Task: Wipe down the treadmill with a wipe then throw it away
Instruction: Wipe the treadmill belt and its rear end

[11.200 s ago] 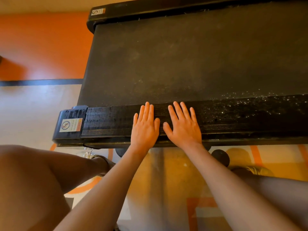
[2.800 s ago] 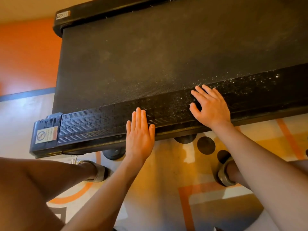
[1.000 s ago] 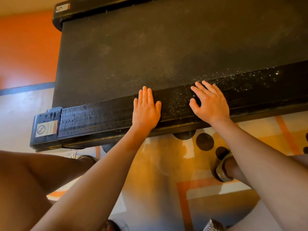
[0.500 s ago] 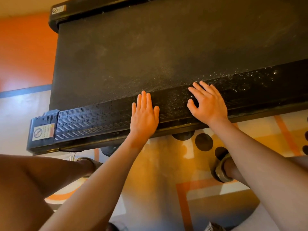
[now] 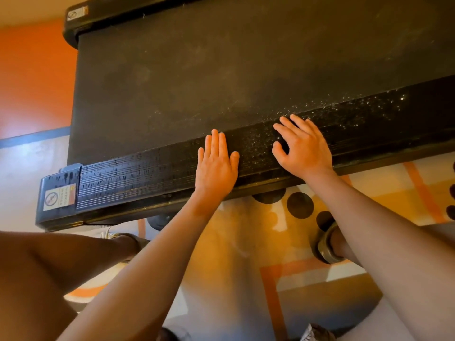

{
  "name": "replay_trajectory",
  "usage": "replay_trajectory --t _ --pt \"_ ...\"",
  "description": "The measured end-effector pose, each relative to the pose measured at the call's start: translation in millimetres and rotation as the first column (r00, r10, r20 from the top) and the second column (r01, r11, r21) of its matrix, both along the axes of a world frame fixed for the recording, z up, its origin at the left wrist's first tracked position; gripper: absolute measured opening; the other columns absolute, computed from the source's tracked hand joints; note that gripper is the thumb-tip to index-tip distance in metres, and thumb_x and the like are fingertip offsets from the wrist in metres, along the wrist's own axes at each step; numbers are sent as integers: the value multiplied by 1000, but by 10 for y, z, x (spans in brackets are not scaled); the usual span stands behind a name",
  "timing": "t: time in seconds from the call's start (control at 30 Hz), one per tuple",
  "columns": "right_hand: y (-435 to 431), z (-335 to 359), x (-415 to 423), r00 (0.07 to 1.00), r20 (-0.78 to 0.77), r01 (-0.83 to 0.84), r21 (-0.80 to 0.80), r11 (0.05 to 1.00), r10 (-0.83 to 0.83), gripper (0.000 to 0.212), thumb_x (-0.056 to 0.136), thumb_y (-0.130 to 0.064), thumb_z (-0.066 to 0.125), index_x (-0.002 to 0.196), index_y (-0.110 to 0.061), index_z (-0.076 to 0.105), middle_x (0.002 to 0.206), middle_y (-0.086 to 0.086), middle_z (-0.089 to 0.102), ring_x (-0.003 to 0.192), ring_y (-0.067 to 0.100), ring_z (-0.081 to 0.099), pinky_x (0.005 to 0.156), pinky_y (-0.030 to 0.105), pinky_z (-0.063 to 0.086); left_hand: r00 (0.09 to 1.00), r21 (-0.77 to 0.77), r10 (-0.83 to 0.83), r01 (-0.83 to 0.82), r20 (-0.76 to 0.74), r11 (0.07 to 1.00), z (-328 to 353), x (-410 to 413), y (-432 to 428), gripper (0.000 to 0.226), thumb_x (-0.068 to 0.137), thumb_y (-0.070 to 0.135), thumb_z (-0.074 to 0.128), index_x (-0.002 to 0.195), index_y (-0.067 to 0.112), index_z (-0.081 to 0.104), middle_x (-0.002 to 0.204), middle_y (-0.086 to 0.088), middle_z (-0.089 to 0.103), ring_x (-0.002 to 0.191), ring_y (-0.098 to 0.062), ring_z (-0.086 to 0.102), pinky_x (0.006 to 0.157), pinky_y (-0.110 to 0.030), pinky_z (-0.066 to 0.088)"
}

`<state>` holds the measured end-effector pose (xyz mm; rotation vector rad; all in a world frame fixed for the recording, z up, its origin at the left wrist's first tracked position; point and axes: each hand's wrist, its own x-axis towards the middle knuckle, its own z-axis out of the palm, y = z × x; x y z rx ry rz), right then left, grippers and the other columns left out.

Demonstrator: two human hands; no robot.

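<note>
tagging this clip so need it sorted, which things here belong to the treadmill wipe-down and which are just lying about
Job in hand: treadmill side rail, flecked white; belt; left hand and right hand, both resting on the rail. No wipe shows.

Just about: patterned floor; dark round shapes on it; a shoe.

The black treadmill (image 5: 172, 82) stands low on the floor (image 5: 246, 242). Its matte belt (image 5: 258, 57) looks dusty. The ribbed near side rail (image 5: 138, 173) shines with wet streaks leftward and white specks rightward. A warning sticker (image 5: 59, 196) marks its left end cap (image 5: 50, 183).
</note>
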<state>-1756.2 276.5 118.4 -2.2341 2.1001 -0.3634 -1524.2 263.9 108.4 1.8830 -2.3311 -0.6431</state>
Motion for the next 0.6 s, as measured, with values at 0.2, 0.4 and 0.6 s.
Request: replay_trajectory --t 0.2,0.4,0.6 --pt "-21 -8 8 1000 -2 -6 -6 1000 6 59 100 -49 36 145 -19 57 155 6 50 149 25 37 123 52 29 999 -36 21 -22 -33 999 -21 -8 169 65 110 46 25 164 14 6 172 -7 -2 158 -25 -4 125 -43 0" --pt "2 -24 15 1000 16 -5 -21 1000 6 60 99 -49 34 144 -17 59 154 7 51 149 26 38 123 52 29 1000 -21 7 -7 -24 1000 -27 62 456 64 111 46 24 164 14 6 172 -6 -2 158 -23 -6 122 -38 -6" --pt "-14 -10 2 1000 7 0 -24 1000 1 57 99 -46 37 144 -18 59 154 7 51 149 26 38 123 51 28 1000 -7 8 -8 3 1000 -20 -124 -162 66 110 46 25 164 13 5 172 -9 -2 158 -26 -4 126 -48 0"
